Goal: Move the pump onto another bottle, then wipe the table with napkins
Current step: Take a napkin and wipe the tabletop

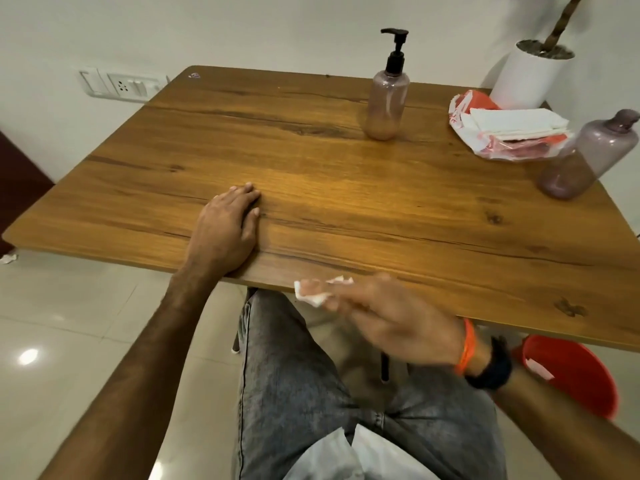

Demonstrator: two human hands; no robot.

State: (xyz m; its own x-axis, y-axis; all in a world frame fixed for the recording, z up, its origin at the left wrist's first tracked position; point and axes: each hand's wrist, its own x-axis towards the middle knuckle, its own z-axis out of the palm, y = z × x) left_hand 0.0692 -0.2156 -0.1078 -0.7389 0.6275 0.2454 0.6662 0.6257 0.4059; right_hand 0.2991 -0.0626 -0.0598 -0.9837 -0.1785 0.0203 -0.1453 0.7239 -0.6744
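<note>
Presently the right hand (388, 317) pinches a crumpled napkin (317, 292) in its fingertips, just off the near edge of the table (346, 188). Unwiped surface lies ahead of the grip. The left hand (227, 223) rests flat, empty. The pump (396, 50) sits on the bottle (387, 102) far forward.

two bottles (387, 103), one pump (396, 50), one napkin pack (509, 133), perhaps one crumpled napkin (317, 292)

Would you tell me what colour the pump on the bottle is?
Black; the pump shows in the head view.
</note>
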